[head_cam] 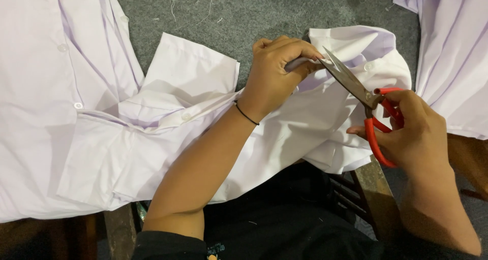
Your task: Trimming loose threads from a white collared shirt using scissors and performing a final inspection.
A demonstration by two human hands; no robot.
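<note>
The left hand [277, 72] pinches a fold of the white shirt [203, 123] on the grey counter [264, 11]. The right hand [412, 130] grips red-handled scissors [363, 97], their blade tips touching that fold.

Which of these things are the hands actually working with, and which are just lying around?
In use:
- left hand, pinching a fold of the white shirt
- right hand, holding the red-handled scissors, blades open at that fold

Lying about:
- second white shirt, spread at the left
- more white cloth at the right
- grey felt tabletop with loose threads
</note>
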